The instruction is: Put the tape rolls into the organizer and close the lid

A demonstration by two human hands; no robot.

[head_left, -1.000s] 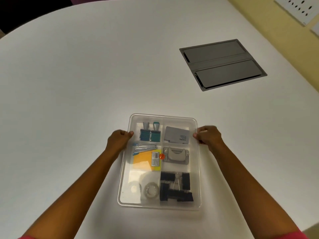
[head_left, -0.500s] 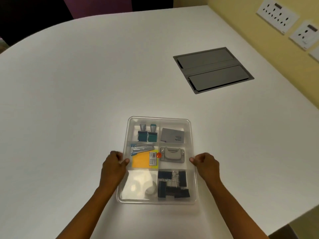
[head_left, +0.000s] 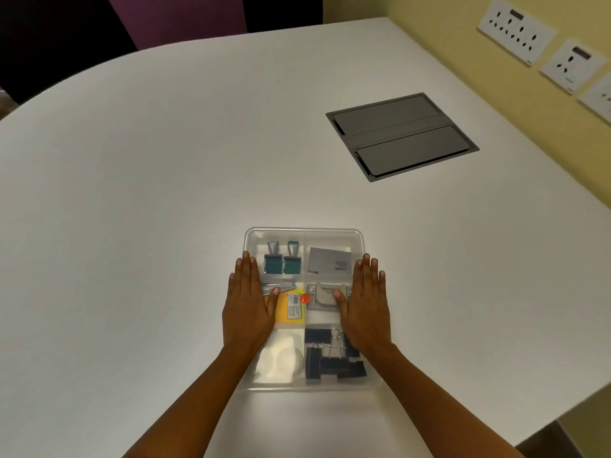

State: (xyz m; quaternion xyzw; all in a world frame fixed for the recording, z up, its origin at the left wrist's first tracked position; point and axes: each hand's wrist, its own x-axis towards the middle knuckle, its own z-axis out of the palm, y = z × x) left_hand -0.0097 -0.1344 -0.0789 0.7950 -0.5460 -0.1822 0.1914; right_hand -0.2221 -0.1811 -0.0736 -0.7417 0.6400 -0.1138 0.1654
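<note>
- Head view: your left hand (head_left: 246,309) lies flat, palm down, fingers straight and together, on the left side of the clear organizer (head_left: 304,233); it grips nothing.
- Your right hand (head_left: 365,309) lies flat in the same way on the right side of the organizer, fingers extended, thumb reaching inward over the middle right compartment; it holds nothing either.
- Both palms rest on the transparent lid (head_left: 325,241), which sits on top of the organizer and covers all six compartments.
- The organizer stands on the white table (head_left: 165,193), near the edge closest to you.
- The tape rolls (head_left: 284,357) show as pale, blurred rings in the near left compartment, under the lid, just beside your left wrist; you cannot count them with certainty.
- The near right compartment holds dark binder clips (head_left: 330,358), partly hidden by your right wrist.
- The middle left compartment holds a yellow pad (head_left: 286,309) with a label, and silver hair clips (head_left: 281,286) at its far end.
- The middle right compartment holds a grey metal piece (head_left: 322,295), touching your right thumb through the lid.
- The far left compartment holds two teal clips (head_left: 282,262); the far right one holds a grey card (head_left: 329,261).
- A dark grey cable hatch (head_left: 401,137) is set into the table, well apart from the organizer, toward the far right.
- White wall sockets (head_left: 517,29) sit on the yellow wall at upper right.
</note>
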